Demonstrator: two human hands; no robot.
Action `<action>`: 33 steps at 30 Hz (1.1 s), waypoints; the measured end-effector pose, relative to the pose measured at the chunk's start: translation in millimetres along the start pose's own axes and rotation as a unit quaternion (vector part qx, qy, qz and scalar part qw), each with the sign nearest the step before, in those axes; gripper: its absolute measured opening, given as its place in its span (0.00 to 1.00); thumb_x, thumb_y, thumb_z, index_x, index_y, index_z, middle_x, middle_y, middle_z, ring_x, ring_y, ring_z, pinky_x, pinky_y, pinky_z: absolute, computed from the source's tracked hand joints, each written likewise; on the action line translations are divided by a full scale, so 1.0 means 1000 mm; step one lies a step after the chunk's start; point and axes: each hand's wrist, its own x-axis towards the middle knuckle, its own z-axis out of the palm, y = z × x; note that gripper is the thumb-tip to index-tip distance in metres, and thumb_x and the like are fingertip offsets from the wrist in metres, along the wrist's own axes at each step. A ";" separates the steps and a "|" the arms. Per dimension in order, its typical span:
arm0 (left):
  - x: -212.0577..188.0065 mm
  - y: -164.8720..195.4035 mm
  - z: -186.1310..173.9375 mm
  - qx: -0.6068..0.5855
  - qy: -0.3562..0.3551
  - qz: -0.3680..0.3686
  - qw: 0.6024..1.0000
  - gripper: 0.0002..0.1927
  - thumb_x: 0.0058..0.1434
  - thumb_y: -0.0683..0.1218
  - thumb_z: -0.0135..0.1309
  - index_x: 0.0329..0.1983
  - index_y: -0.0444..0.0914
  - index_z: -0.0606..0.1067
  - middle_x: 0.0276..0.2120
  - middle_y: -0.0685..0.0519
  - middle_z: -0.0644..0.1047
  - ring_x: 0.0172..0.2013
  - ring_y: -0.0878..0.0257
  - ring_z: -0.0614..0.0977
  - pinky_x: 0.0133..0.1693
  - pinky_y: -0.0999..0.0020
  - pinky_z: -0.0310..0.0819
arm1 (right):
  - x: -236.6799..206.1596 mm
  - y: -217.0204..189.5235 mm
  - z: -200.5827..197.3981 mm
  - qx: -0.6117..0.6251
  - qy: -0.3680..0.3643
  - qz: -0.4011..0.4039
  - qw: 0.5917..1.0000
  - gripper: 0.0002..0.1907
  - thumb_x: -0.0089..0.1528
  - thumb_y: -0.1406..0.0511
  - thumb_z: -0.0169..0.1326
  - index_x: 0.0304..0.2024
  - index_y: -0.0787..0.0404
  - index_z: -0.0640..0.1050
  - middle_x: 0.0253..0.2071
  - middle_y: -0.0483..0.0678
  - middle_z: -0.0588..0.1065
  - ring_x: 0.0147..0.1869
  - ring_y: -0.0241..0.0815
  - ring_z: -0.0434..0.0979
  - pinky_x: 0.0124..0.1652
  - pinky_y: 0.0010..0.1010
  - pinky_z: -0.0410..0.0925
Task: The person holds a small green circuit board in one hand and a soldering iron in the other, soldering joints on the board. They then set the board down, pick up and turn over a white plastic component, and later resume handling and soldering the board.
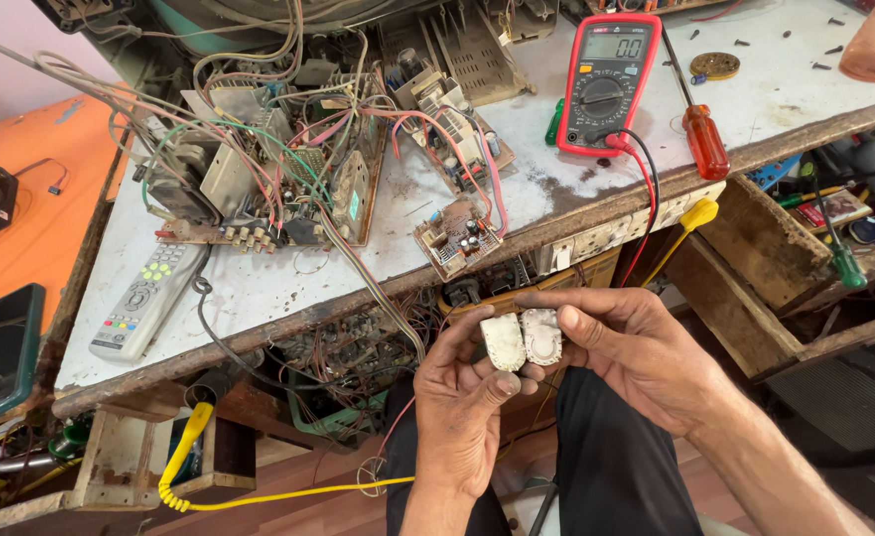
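Below bench edge, left hand (462, 402) and right hand (636, 347) pinch white plastic part (522, 339).

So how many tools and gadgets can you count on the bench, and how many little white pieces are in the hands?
Little white pieces: 2, one in the left hand, one in the right hand
Multimeter: 1
Remote control: 1
Orange-handled screwdriver: 1
Small loose circuit board: 1
Total: 6

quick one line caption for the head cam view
Both hands, left hand and right hand, hold a small white part below a cluttered bench.
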 end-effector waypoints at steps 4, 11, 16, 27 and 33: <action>-0.001 0.000 0.001 0.001 0.000 0.002 1.000 0.35 0.51 0.38 0.70 0.63 0.29 0.71 0.49 0.44 0.78 0.41 0.54 0.86 0.43 0.65 0.84 | 0.000 0.001 0.000 0.001 -0.002 0.001 1.000 0.24 0.67 0.65 0.51 0.60 0.77 0.75 0.47 0.61 0.82 0.46 0.48 0.83 0.48 0.43 0.77; -0.003 0.002 0.002 -0.004 -0.006 0.005 1.000 0.35 0.51 0.38 0.71 0.63 0.29 0.71 0.49 0.44 0.78 0.42 0.54 0.86 0.45 0.63 0.84 | -0.001 0.000 0.002 0.005 -0.001 -0.001 1.000 0.24 0.67 0.65 0.51 0.60 0.78 0.75 0.46 0.61 0.82 0.45 0.48 0.83 0.48 0.43 0.77; -0.007 0.006 0.003 0.000 -0.018 0.011 1.000 0.35 0.51 0.36 0.70 0.62 0.30 0.71 0.50 0.45 0.78 0.42 0.54 0.86 0.44 0.63 0.84 | -0.007 0.001 0.007 0.003 0.006 -0.010 1.000 0.24 0.67 0.65 0.52 0.60 0.78 0.76 0.45 0.61 0.82 0.45 0.48 0.83 0.47 0.43 0.77; -0.051 0.044 0.031 0.056 -0.063 0.039 0.996 0.32 0.53 0.32 0.66 0.63 0.28 0.71 0.45 0.42 0.81 0.39 0.53 0.87 0.40 0.63 0.85 | -0.052 -0.004 0.045 0.015 -0.002 -0.074 0.997 0.23 0.67 0.65 0.52 0.60 0.76 0.76 0.43 0.59 0.82 0.41 0.47 0.83 0.43 0.41 0.77; -0.106 0.061 0.045 0.080 -0.088 0.077 0.990 0.31 0.55 0.31 0.65 0.64 0.27 0.71 0.45 0.40 0.82 0.39 0.54 0.86 0.41 0.62 0.85 | -0.096 -0.003 0.076 0.012 -0.024 -0.090 0.996 0.23 0.68 0.65 0.51 0.60 0.76 0.76 0.43 0.58 0.82 0.41 0.47 0.83 0.42 0.40 0.77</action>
